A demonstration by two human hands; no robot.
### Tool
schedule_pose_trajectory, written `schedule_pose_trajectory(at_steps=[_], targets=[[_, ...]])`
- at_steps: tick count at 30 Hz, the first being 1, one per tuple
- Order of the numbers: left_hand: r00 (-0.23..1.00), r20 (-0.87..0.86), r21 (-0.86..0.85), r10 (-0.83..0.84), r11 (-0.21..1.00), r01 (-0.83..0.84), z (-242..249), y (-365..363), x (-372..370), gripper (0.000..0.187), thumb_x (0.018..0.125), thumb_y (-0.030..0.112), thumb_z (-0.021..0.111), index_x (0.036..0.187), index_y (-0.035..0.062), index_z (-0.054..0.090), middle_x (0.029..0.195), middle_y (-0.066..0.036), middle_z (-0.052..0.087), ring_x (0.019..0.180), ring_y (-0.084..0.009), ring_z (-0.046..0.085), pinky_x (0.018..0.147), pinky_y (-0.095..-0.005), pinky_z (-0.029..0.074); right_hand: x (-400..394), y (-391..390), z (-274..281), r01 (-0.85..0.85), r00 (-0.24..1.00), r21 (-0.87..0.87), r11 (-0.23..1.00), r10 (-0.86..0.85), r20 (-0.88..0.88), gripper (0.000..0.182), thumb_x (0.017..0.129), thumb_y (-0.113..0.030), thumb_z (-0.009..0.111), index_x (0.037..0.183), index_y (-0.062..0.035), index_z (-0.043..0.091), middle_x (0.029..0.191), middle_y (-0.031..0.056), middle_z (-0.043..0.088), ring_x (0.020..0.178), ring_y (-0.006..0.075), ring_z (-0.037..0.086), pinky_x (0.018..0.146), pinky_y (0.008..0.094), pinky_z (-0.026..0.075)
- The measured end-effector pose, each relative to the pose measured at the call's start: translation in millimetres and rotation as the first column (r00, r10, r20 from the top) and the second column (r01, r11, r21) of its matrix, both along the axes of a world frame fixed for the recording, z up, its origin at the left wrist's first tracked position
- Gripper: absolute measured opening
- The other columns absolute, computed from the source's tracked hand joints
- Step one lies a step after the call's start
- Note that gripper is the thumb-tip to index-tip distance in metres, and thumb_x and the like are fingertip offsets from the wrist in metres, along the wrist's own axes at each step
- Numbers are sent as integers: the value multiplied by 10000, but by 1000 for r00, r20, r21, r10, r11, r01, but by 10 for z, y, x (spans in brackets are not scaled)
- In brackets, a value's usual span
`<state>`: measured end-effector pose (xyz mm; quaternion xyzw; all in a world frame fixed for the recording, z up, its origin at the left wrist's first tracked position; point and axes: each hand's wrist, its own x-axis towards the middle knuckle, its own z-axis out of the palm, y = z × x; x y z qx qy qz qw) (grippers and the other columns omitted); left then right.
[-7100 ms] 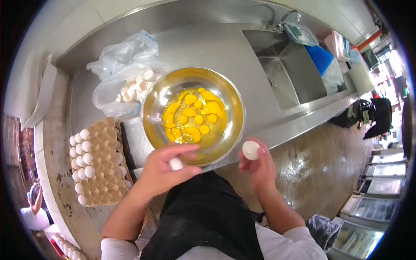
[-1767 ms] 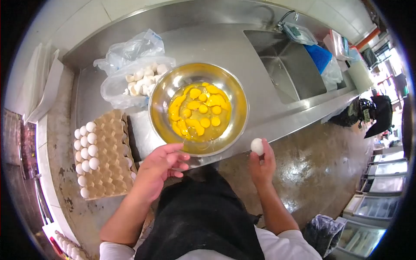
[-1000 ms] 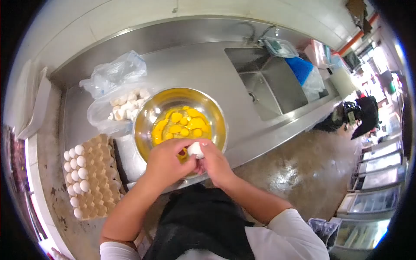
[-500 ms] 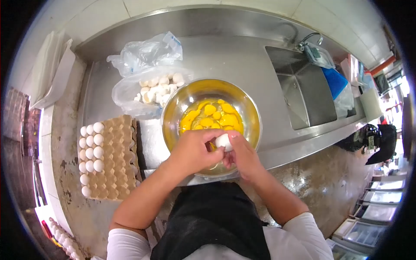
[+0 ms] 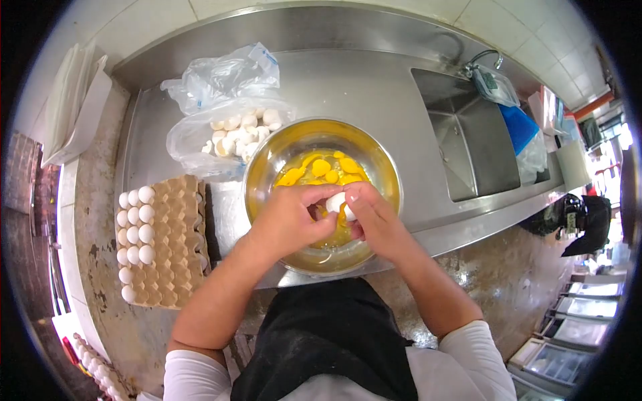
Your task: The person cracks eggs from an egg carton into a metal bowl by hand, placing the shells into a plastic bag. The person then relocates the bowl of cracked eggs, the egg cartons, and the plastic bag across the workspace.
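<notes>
Over a large steel mixing bowl, my left hand and my right hand grip the two sides of a white egg. Its shell is broken open, and yellow yolk shows in the gap between the halves. Several egg yolks lie in clear egg white at the bottom of the bowl. The fingertips of both hands are closed around the shell. My hands hide the front part of the bowl's contents.
Left of the bowl, a cardboard egg tray holds several whole eggs. Behind it, a plastic bag contains broken eggshells. A steel sink with a faucet is at the right.
The egg's shell has been pulled apart into two pieces, and yolk now shows between them. Both hands have shifted slightly away from my body.
</notes>
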<state>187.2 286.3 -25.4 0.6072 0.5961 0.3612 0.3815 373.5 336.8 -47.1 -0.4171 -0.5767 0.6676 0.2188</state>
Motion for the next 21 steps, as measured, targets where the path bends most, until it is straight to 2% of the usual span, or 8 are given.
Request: schedule_pose_trajectory(at_steps=[3, 6, 10, 12, 15, 17, 19, 21], targets=[[979, -193, 69, -68, 994, 83, -11, 46, -58, 398, 767, 223, 677, 1140, 84, 694, 830, -157, 697, 687, -278, 679, 656, -373, 540, 19, 49, 23, -95, 984, 337, 937, 38, 172, 334, 1017, -338, 490, 1142, -34, 552, 956, 171, 651, 808, 284, 665, 705, 371, 520], [907, -401, 162, -127, 965, 207, 38, 82, -88, 401, 757, 136, 698, 1152, 68, 683, 873, -147, 708, 706, -235, 696, 657, -327, 553, 58, 83, 309, -247, 902, 472, 846, 23, 431, 351, 1005, -341, 509, 1158, -28, 552, 1039, 233, 648, 930, 371, 665, 795, 430, 509], [939, -329, 172, -96, 972, 160, 43, 84, -70, 467, 776, 167, 706, 1228, 77, 632, 902, -136, 715, 757, -240, 706, 677, -337, 556, 51, 150, 200, -234, 936, 493, 838, 57, 348, 389, 1003, -369, 507, 1177, -24, 550, 1000, 162, 665, 850, 300, 674, 755, 388, 525], [971, -233, 29, -60, 997, 68, 42, 37, -96, 562, 796, 215, 724, 1321, 93, 564, 926, -120, 723, 789, -245, 708, 697, -334, 554, -16, 175, 98, -137, 988, 67, 988, 132, 75, 399, 1002, -376, 504, 1202, -34, 550, 973, 74, 660, 761, 195, 658, 681, 316, 520], [980, -199, 11, 27, 1000, -25, 90, -42, -216, 613, 819, 229, 727, 1380, 111, 509, 928, -117, 726, 785, -252, 707, 708, -323, 554, -226, 260, 78, -176, 981, -365, 914, 135, -136, 386, 1000, -362, 507, 1224, -51, 548, 956, 19, 638, 706, 103, 616, 609, 239, 477], [974, -186, -31, 126, 991, -134, 143, -129, -357, 615, 833, 218, 720, 1391, 90, 498, 966, -113, 718, 818, -229, 700, 739, -324, 550, -485, 347, 134, -224, 966, -441, 869, 137, -220, 378, 994, -348, 517, 1242, -64, 545, 952, 28, 640, 696, 97, 612, 578, 225, 448], [828, 255, 38, 500, 850, -525, -55, -247, -517, 606, 840, 218, 713, 1381, 53, 497, 1032, -99, 683, 884, -206, 678, 780, -336, 541, -848, 469, 212, -269, 955, -321, 908, 209, -209, 387, 990, -351, 521, 1246, -62, 540, 947, 30, 646, 690, 98, 609, 579, 226, 450], [402, 583, -262, 707, 631, -730, -151, -376, -739, 548, 873, 311, 676, 1322, 40, 518, 1035, -77, 629, 897, -184, 632, 752, -321, 512, -1341, 639, 269, -340, 940, -131, 931, 337, -42, 438, 959, -385, 560, 1244, -52, 551, 970, 74, 664, 735, 136, 631, 629, 278, 490]])
